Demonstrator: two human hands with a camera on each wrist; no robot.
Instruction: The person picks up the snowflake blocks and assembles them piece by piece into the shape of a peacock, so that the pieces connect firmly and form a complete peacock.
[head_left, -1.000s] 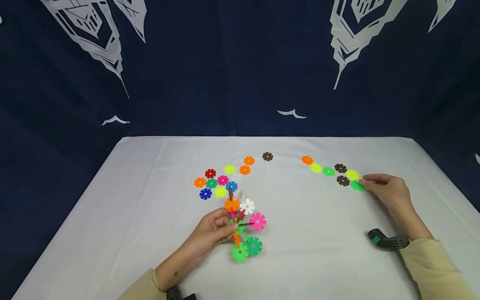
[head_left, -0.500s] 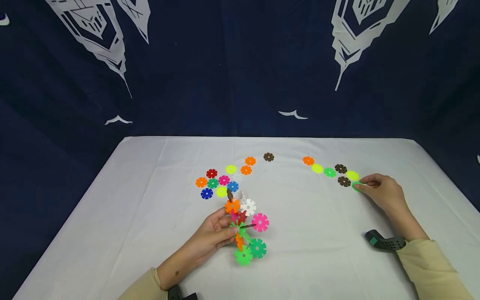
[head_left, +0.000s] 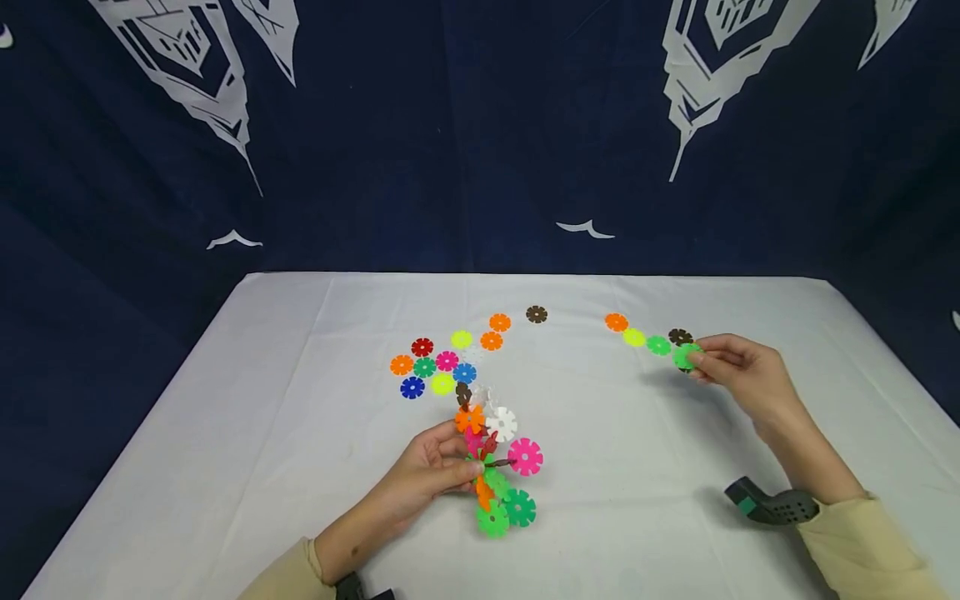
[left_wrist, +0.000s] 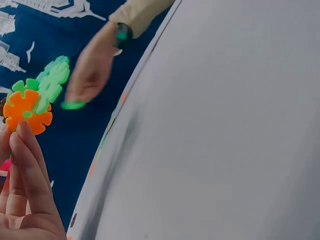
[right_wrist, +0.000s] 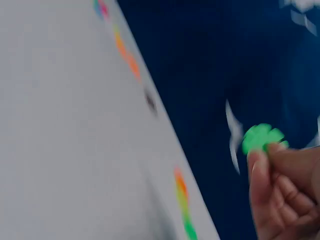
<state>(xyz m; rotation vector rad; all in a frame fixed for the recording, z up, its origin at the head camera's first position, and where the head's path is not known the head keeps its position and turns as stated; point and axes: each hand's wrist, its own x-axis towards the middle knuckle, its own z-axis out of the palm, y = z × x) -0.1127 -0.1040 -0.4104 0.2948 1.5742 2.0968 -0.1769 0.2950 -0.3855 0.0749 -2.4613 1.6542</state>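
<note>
A joined cluster of notched discs in several colours hangs from the left hand (head_left: 431,467), whose thumb and fingers pinch it. Its pink disc (head_left: 525,457) sticks out to the right and a light green disc (head_left: 492,518) is lowest. In the left wrist view an orange disc (left_wrist: 27,111) stands just above the fingertips. The right hand (head_left: 742,375) pinches one light green disc (head_left: 686,357) by its edge, raised off the table and partly covering a brown disc. The right wrist view shows this green disc (right_wrist: 262,138) between thumb and finger.
Loose discs lie beyond the left hand, among them a red one (head_left: 422,347) and a blue one (head_left: 412,387). A brown disc (head_left: 536,314) lies alone near the back. Orange, yellow (head_left: 633,337) and green discs form a row at back right. A dark blue patterned cloth hangs behind the white table (head_left: 585,500).
The right hand has taken hold of the green disc, lifted it and moved left. The left hand's cluster has shifted slightly down and right.
</note>
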